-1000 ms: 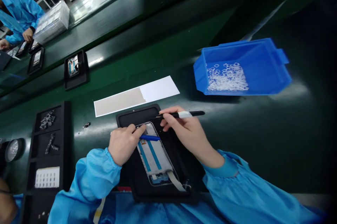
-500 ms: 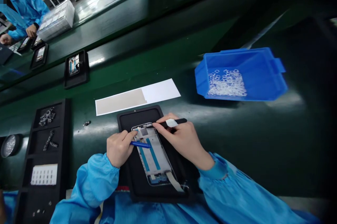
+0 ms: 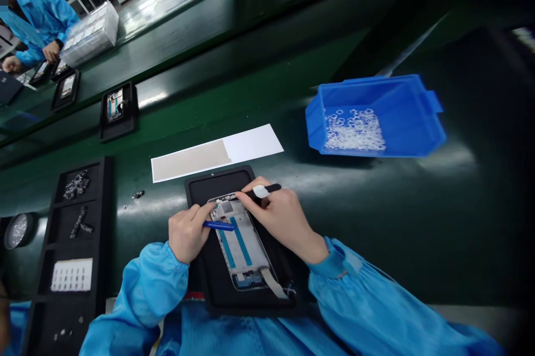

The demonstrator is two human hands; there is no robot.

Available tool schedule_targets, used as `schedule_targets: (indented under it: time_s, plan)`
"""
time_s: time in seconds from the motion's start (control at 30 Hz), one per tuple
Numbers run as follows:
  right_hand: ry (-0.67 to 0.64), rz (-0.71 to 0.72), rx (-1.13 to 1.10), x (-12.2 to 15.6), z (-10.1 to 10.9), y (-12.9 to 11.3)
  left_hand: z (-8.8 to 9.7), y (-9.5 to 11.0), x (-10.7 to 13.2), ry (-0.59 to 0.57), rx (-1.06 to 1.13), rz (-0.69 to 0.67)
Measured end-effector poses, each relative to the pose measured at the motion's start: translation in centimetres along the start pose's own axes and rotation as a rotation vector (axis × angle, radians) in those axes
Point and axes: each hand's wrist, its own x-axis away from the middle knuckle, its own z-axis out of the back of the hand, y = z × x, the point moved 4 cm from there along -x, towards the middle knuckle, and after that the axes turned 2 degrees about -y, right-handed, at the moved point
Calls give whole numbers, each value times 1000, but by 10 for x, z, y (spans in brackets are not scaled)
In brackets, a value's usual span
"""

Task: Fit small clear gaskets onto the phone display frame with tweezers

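Note:
A phone frame (image 3: 242, 244) with two blue strips lies in a black tray (image 3: 217, 283) in front of me. My left hand (image 3: 186, 233) is closed round a small blue tool (image 3: 219, 226), and its forefinger presses on the frame's top left corner. My right hand (image 3: 278, 216) grips a black pen-like tool with a white band (image 3: 261, 191). That tool's tip touches the top edge of the frame. Blue sleeves cover both forearms.
A blue bin (image 3: 371, 119) of small white parts stands at the right. A white and tan sheet (image 3: 215, 152) lies behind the tray. A black compartment tray (image 3: 73, 233) with small parts is at the left. More trays with phones (image 3: 117, 108) sit on the belt; another person (image 3: 37, 16) works far left.
My right hand has drawn the black tool leftward and closer to the frame's top edge. The left hand shifted slightly left on the frame. The view has tilted a little.

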Motion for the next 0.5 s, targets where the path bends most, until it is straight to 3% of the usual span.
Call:
schedule_targets:
  time_s: [0.1, 0.17, 0.23, 0.4, 0.5]
  plan:
    - [157, -39, -149, 2, 5, 7, 15, -4, 19, -20, 115, 146]
    - [300, -88, -245, 4, 7, 13, 22, -7, 41, -74, 172, 299]
    - [357, -137, -314, 6, 4, 16, 24, -6, 67, -150, 199, 439]
    - [312, -226, -470, 9, -9, 17, 3, 22, 121, -288, 475, 604]
    - [382, -302, -525, 12, -6, 27, -8, 27, 125, -336, 795, 696]
